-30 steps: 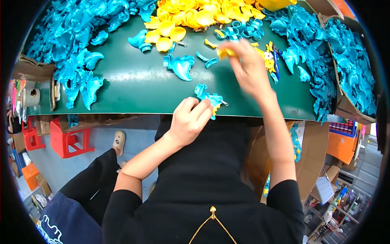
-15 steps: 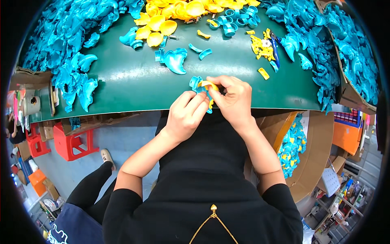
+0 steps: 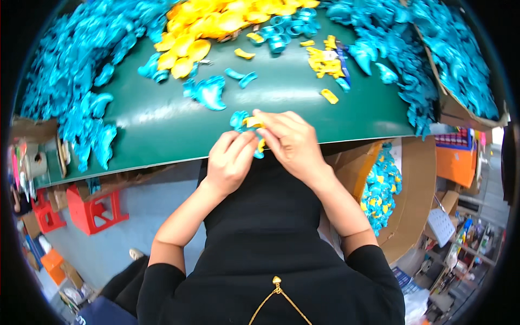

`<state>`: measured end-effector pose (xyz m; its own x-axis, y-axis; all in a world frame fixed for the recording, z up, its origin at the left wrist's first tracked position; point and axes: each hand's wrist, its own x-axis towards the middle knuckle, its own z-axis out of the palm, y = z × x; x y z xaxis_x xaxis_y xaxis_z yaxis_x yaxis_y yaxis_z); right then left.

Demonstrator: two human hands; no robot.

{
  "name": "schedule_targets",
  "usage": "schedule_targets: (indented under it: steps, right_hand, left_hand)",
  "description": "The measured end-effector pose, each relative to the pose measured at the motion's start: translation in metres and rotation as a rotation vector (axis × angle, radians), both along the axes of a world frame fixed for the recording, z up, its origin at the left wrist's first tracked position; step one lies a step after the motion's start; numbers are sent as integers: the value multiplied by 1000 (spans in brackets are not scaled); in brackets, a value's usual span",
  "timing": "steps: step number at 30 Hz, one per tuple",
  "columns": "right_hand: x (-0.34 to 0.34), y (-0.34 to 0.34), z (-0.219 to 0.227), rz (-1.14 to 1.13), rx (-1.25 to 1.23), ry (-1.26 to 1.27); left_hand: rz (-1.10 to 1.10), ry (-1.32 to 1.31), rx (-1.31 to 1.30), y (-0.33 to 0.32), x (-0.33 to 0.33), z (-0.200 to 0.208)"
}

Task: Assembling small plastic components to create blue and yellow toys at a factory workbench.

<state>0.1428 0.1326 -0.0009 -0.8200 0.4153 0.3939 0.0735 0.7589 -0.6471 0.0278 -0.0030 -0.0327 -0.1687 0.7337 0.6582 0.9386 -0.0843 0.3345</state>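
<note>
curved yellow strip (image 3: 254, 123) sits pinched between thumb and finger of the person's right hand (image 3: 292, 142), seemingly touching a teal plastic part (image 3: 236, 120) held in the fingers of the left hand (image 3: 230, 161), just inside the near edge of a green desk (image 3: 151, 127). a second ago the right hand was out across the desk; it has since come in beside the left, so both hands now work on one part, partly hidden by fingers. beyond them lie a horn-shaped teal shell (image 3: 210, 93), a loose yellow piece (image 3: 329, 96), teal rings (image 3: 277, 44) and heaped yellow cups (image 3: 206, 24). an open carton (image 3: 414, 189) of teal-and-yellow pieces (image 3: 382, 189) stands at right.
</note>
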Motion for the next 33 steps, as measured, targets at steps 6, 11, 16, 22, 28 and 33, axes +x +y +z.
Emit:
schedule_targets:
  steps: [6,11,16,22,28,33]
  right_hand:
    - [23,18,24,106,0,56]
    - [36,38,52,316,-66,-23]
    - [38,170,29,-957,329,-291]
    - [17,207,28,-959,298,-612]
    - [34,115,53,-90,118,-304]
    - [32,64,35,190,245,-402]
  left_hand:
    - [-193,-1405,-4,-17,15,37]
    - [-801,-2630,-459,-8,7,11]
    - [-942,-2610,-349,7,14,25]
    - [-905,-2426,-349,8,17,21]
    - [-904,-2460,-113,-3,-2,21]
    - [-676,-2257,52,-12,-24,26]
